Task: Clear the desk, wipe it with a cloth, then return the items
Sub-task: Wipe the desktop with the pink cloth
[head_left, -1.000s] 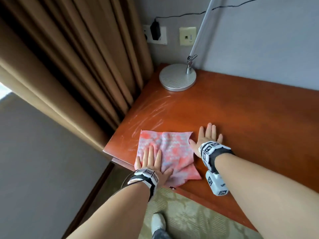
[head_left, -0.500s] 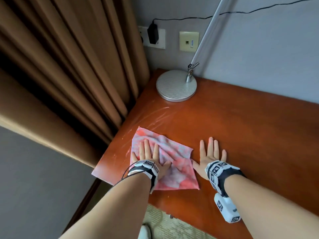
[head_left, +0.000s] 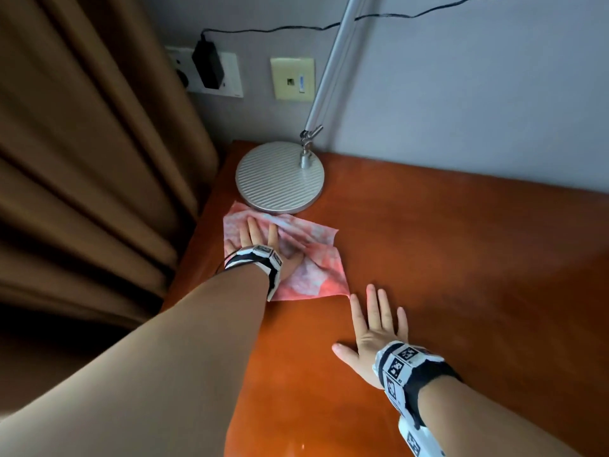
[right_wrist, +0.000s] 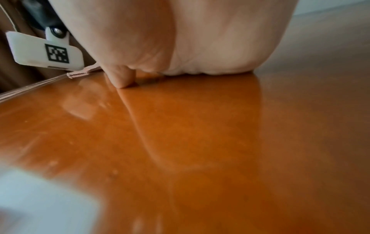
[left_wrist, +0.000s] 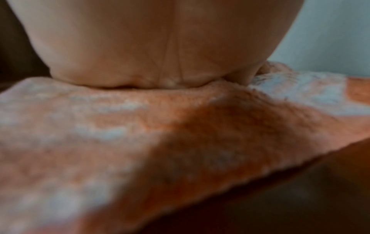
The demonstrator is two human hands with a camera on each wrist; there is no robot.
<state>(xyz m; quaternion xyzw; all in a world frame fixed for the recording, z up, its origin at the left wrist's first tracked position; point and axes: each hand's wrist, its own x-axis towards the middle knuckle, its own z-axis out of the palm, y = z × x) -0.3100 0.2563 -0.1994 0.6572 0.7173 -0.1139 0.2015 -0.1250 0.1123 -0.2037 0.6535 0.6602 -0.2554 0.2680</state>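
From the head view, a glossy reddish-brown desk (head_left: 428, 258) meets a grey wall, and a pink-and-white mottled cloth (head_left: 313, 258) lies rumpled just in front of the lamp base (head_left: 280, 176), the left hand (head_left: 260, 239) pressing it flat-fingered while the right hand (head_left: 375, 328) rests spread on bare wood. The left wrist view shows the palm (left_wrist: 150, 47) pressed onto the fuzzy cloth (left_wrist: 140, 134). The right wrist view shows the palm (right_wrist: 200, 39) flat on the wood (right_wrist: 200, 142), holding nothing.

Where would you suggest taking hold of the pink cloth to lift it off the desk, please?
Probably its near right corner. The cloth lies flat on the desk, with the left hand pressing its left half and its far edge against the lamp base. That corner is bare, just off the right hand fingertips: pinch it from the right.
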